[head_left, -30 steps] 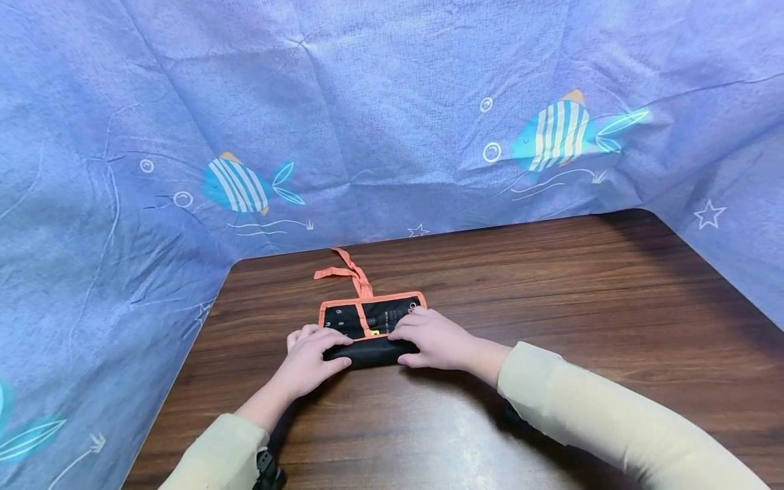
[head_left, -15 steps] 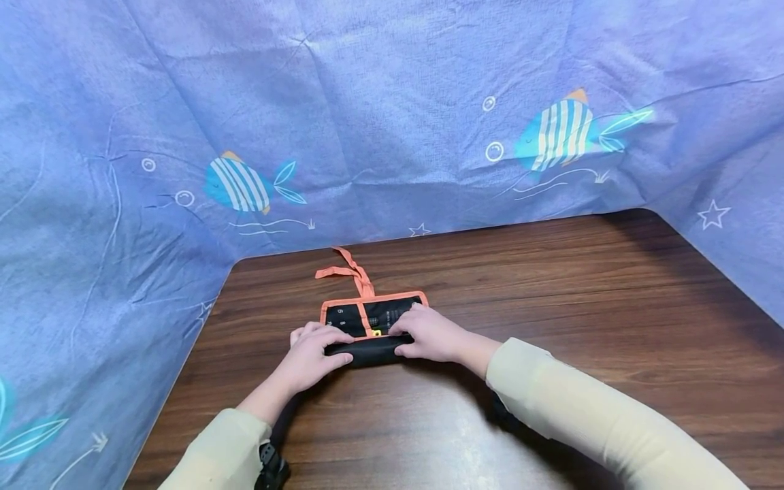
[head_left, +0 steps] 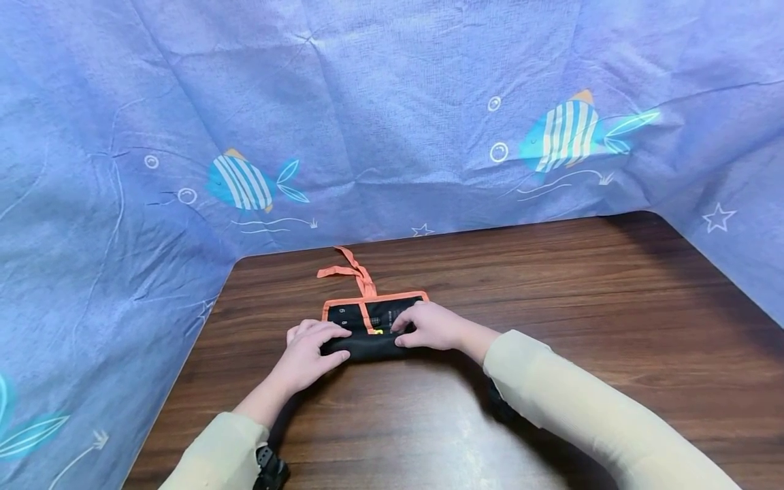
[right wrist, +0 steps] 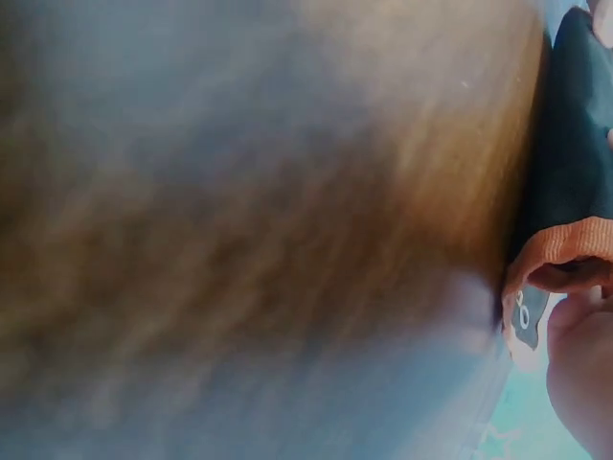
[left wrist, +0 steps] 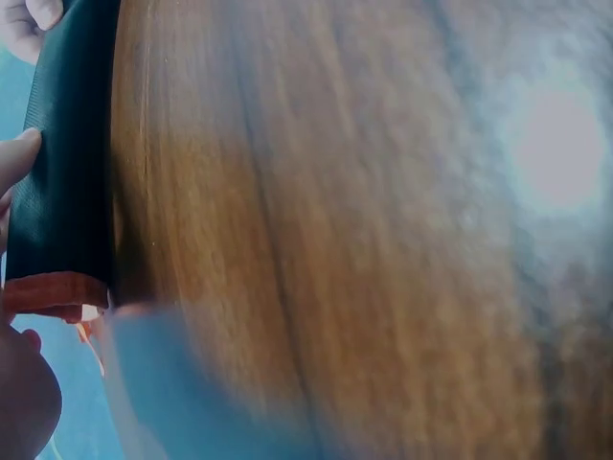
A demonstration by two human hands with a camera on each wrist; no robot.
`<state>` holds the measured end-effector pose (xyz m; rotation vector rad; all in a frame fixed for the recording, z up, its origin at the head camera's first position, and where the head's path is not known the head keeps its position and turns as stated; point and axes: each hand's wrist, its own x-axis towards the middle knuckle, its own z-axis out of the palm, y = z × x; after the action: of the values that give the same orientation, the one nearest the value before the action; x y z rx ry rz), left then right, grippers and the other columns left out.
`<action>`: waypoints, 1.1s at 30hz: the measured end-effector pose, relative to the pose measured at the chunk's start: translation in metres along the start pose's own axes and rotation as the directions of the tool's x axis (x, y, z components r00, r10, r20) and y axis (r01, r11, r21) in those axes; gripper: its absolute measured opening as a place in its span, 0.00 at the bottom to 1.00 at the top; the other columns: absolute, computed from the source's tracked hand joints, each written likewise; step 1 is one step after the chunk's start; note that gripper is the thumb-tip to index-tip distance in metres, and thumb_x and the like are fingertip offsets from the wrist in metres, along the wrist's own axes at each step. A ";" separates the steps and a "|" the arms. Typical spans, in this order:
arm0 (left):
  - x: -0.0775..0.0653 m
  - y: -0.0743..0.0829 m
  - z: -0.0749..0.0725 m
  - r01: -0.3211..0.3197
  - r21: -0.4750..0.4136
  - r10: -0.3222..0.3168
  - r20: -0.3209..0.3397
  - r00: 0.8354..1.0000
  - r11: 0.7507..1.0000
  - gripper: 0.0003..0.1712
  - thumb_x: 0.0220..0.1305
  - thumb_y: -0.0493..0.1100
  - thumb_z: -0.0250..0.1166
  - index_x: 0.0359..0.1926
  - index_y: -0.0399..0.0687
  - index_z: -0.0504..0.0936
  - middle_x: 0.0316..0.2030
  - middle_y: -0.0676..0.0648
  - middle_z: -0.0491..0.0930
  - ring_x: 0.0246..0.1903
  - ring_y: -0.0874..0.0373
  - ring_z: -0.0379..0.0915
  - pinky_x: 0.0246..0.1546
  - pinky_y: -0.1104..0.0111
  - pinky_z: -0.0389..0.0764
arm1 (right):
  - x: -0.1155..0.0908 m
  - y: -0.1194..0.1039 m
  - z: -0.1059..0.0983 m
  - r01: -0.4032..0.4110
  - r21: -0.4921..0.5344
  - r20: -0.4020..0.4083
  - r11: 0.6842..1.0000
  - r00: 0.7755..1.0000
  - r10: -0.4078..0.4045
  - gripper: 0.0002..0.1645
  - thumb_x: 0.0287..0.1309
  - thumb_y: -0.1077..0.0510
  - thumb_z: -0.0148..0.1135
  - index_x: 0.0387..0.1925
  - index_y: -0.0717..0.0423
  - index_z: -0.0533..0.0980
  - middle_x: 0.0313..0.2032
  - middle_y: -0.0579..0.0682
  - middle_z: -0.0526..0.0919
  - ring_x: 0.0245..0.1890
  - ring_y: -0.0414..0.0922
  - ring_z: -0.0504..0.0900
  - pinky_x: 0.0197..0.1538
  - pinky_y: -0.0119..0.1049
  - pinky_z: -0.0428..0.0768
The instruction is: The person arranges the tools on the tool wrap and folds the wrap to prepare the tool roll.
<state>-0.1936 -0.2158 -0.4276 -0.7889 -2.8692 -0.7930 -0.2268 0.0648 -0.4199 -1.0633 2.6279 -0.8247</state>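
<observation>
A black cloth tool roll (head_left: pixel 370 348) with orange trim lies on the table, its near part rolled into a thick tube. The far part (head_left: pixel 349 311) is still flat and shows white numbers. My left hand (head_left: pixel 311 350) grips the left end of the tube, thumb on the near side and fingers over the top. At the right end my right hand (head_left: pixel 433 325) holds it with curled fingers and thumb. A small yellow piece (head_left: pixel 378 332) shows between the hands. The left wrist view has the tube (left wrist: pixel 72 163) with its orange-edged end; the right wrist view shows the other end (right wrist: pixel 575 144).
Two orange tie straps (head_left: pixel 363 273) stretch from the far edge of the roll across the brown wooden table (head_left: pixel 551 299). Behind the table hangs a blue cloth (head_left: pixel 392 122) printed with fish.
The rolled tube has shifted slightly away from me, and the orange line along its top edge has gone from sight. My right hand has moved a little forward, its fingers more bent.
</observation>
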 end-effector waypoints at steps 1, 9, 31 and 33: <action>-0.001 0.000 -0.001 -0.006 0.002 0.006 -0.003 1.000 1.000 0.19 0.54 0.50 0.69 0.48 0.58 0.82 0.49 0.55 0.78 0.51 0.54 0.62 0.49 0.51 0.51 | 0.001 0.001 -0.001 -0.011 0.015 0.008 1.000 1.000 0.011 0.15 0.56 0.50 0.62 0.44 0.50 0.82 0.39 0.41 0.82 0.42 0.38 0.77 0.49 0.37 0.72; -0.002 -0.001 -0.001 -0.047 0.037 0.048 -0.030 0.998 0.998 0.24 0.48 0.48 0.73 0.49 0.56 0.82 0.49 0.54 0.78 0.51 0.52 0.62 0.49 0.51 0.52 | 0.005 0.004 -0.005 -0.140 0.197 0.081 0.970 0.989 0.126 0.13 0.56 0.51 0.63 0.42 0.50 0.81 0.33 0.39 0.80 0.14 0.38 0.71 0.24 0.35 0.75; 0.009 -0.001 -0.005 -0.067 0.080 0.065 0.022 0.998 0.995 0.20 0.55 0.50 0.68 0.50 0.55 0.83 0.48 0.53 0.80 0.47 0.55 0.68 0.47 0.53 0.58 | 0.000 0.003 -0.013 -0.030 0.212 0.032 0.977 0.999 0.024 0.08 0.58 0.54 0.62 0.40 0.47 0.78 0.36 0.40 0.81 0.39 0.37 0.78 0.48 0.39 0.73; 0.010 0.000 -0.006 -0.063 0.078 0.061 0.035 0.998 0.995 0.20 0.55 0.51 0.68 0.50 0.55 0.83 0.48 0.54 0.79 0.47 0.55 0.68 0.47 0.53 0.59 | -0.001 0.003 -0.013 -0.015 0.187 0.029 0.982 1.000 0.010 0.07 0.58 0.54 0.61 0.40 0.45 0.78 0.37 0.40 0.81 0.41 0.37 0.78 0.49 0.39 0.73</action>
<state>-0.2022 -0.2143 -0.4205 -0.8844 -2.8684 -0.6609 -0.2327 0.0733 -0.4109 -0.9996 2.4731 -1.0223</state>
